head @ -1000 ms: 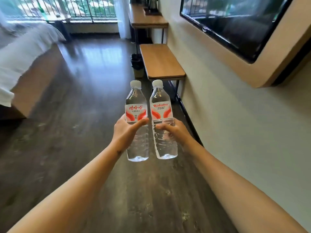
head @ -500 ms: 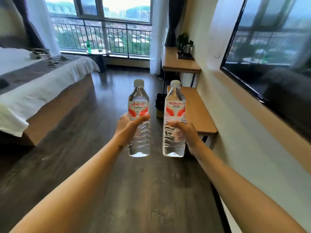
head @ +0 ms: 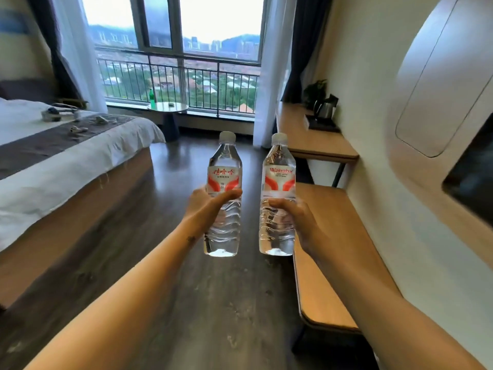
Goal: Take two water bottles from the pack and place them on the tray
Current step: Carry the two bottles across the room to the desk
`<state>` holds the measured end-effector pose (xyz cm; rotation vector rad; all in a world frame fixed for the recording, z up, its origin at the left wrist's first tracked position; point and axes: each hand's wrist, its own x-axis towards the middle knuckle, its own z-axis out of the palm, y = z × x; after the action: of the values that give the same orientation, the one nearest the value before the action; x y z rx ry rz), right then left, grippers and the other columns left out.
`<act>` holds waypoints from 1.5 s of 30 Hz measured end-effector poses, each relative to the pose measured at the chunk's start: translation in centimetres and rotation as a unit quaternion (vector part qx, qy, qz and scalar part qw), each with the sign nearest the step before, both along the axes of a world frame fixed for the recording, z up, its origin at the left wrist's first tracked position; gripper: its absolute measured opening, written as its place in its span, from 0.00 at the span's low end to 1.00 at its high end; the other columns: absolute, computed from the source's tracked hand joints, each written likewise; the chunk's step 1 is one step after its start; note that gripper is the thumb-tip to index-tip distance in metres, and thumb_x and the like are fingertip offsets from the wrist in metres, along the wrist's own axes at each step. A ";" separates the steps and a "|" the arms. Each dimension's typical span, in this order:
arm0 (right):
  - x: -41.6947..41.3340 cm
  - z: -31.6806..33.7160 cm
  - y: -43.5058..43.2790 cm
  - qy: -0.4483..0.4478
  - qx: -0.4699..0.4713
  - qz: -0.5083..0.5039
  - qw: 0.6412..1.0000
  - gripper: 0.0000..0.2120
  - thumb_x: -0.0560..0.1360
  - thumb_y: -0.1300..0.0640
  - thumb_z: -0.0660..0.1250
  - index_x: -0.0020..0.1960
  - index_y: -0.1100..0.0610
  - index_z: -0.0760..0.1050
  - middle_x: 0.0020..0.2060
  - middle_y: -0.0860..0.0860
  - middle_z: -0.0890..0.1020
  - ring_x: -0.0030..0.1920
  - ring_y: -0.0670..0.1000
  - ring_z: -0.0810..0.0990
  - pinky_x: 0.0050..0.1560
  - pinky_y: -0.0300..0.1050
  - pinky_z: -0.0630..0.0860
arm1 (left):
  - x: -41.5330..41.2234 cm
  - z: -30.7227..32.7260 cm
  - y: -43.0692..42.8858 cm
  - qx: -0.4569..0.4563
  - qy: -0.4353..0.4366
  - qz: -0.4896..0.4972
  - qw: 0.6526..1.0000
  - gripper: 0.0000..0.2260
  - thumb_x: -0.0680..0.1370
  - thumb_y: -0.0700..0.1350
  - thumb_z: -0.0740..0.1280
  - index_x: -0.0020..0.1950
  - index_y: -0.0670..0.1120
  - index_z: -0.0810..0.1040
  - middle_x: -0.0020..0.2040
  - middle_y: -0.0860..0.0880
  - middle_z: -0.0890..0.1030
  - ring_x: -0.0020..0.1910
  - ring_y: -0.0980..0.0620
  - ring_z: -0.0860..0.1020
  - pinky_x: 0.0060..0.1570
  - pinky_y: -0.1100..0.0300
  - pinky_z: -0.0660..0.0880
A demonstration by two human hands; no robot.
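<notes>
While carried mid-frame, one full bottle [head: 223, 198] is gripped by the left hand [head: 206, 209], another [head: 278, 198] by the right hand [head: 294, 222]; heavy, smooth, best held mid-body.

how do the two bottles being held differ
The left bottle shows red Chinese characters on its label; the right bottle shows Latin lettering. The left hand holds one, the right hand the other. Both are clear, upright, white-capped, and gripped just below the label.
</notes>
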<state>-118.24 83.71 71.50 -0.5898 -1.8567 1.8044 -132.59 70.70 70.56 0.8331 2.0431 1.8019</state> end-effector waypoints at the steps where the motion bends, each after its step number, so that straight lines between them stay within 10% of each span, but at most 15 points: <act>1: -3.0 0.0 2.0 0.002 -0.004 -0.010 1.000 0.06 0.73 0.60 0.64 0.50 0.57 0.73 0.51 0.63 0.79 0.54 0.67 0.78 0.60 0.61 0.73 | -3.3 -0.1 2.4 0.002 0.002 -0.007 1.000 0.09 0.67 0.55 0.73 0.39 0.54 0.76 0.38 0.51 0.82 0.38 0.51 0.81 0.42 0.55 0.79; 8: -20.0 2.8 16.3 -0.015 0.009 -0.071 0.997 0.03 0.71 0.58 0.68 0.42 0.53 0.75 0.37 0.49 0.85 0.40 0.48 0.83 0.45 0.40 0.78 | -22.2 2.7 18.2 -0.040 -0.006 -0.050 0.998 0.15 0.62 0.60 0.72 0.39 0.53 0.77 0.42 0.45 0.84 0.42 0.44 0.82 0.50 0.46 0.79; 14: -34.5 1.2 30.9 -0.011 0.003 -0.114 0.993 0.06 0.65 0.54 0.71 0.40 0.53 0.78 0.41 0.55 0.82 0.46 0.60 0.80 0.58 0.59 0.74 | -37.5 0.7 33.0 -0.034 0.003 -0.089 0.995 0.10 0.66 0.56 0.73 0.40 0.53 0.77 0.41 0.48 0.83 0.43 0.45 0.82 0.47 0.51 0.80; 22: -56.7 1.5 50.7 0.017 0.036 -0.108 0.993 0.10 0.62 0.51 0.68 0.42 0.51 0.76 0.39 0.49 0.83 0.40 0.51 0.82 0.47 0.48 0.78 | -59.5 1.0 53.0 -0.035 0.006 -0.106 0.994 0.11 0.66 0.56 0.72 0.41 0.53 0.76 0.39 0.52 0.83 0.38 0.53 0.81 0.40 0.59 0.78; 30: -77.8 1.5 69.4 0.000 0.045 -0.123 0.991 0.06 0.70 0.60 0.69 0.37 0.50 0.76 0.28 0.40 0.84 0.31 0.40 0.82 0.32 0.32 0.77 | -80.7 2.6 70.7 -0.035 0.025 -0.108 0.993 0.16 0.62 0.59 0.73 0.41 0.52 0.77 0.41 0.47 0.84 0.42 0.46 0.83 0.51 0.46 0.79; 45: -89.6 1.0 105.7 -0.083 0.054 -0.378 0.920 0.10 0.66 0.50 0.71 0.47 0.47 0.75 0.49 0.54 0.83 0.50 0.55 0.81 0.56 0.54 0.77 | -96.9 3.3 119.9 -0.043 0.036 -0.424 0.904 0.20 0.64 0.54 0.75 0.52 0.47 0.78 0.48 0.44 0.84 0.48 0.45 0.83 0.50 0.49 0.80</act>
<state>-207.88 189.40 72.53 -1.2421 -1.4964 1.1531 -229.47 190.61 73.87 1.4744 1.4029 1.1806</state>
